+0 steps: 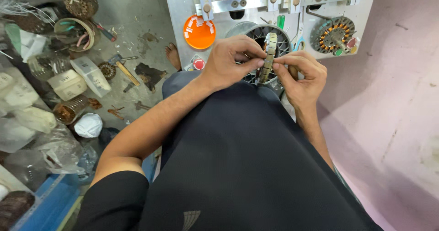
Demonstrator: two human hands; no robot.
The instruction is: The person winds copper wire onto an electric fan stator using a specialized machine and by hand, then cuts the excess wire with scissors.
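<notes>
Two hands meet over the person's lap in the head view. Left hand (233, 59) pinches the upper part of a narrow metal strip (268, 59) between thumb and fingertips; right hand (299, 73) is closed around the strip's lower part from the other side. This strip stands nearly upright, in front of a round stator ring (256, 32) on the grey counter (176, 11). An orange disc (199, 32) lies left of the ring, and a wound stator (336, 34) lies to the right. On the floor (132, 16) at left lie a hammer (122, 67) and white boxes (80, 77).
</notes>
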